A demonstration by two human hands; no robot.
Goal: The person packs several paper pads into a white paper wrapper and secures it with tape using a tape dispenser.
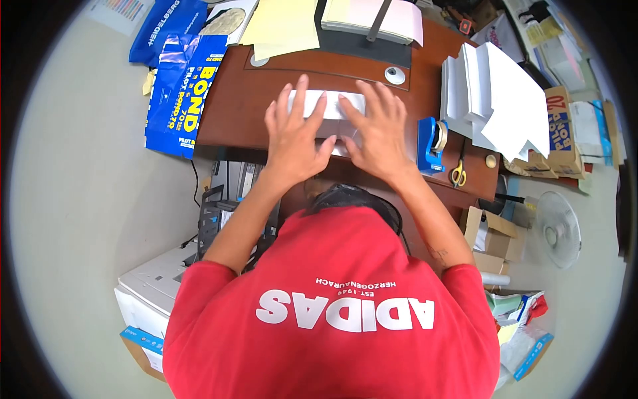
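Observation:
A white paper-like block (329, 101) lies near the desk's front edge, its pale front face towards me. My left hand (291, 136) is over its left end, fingers spread, with the index fingertip on the top and the thumb at the front face. My right hand (380, 133) mirrors it at the right end, its fingers also stretched apart and the thumb low at the front. Both palms face down, and parts of the block's ends are hidden beneath the hands.
A blue tape dispenser (430, 145) and yellow-handled scissors (458, 174) sit right of my hands. Further right rise white paper stacks (492, 93). Blue bond-paper wrapping (183, 96) hangs over the left edge. Yellow sheets (282, 26) and a pink-white paper pile (392, 20) lie behind.

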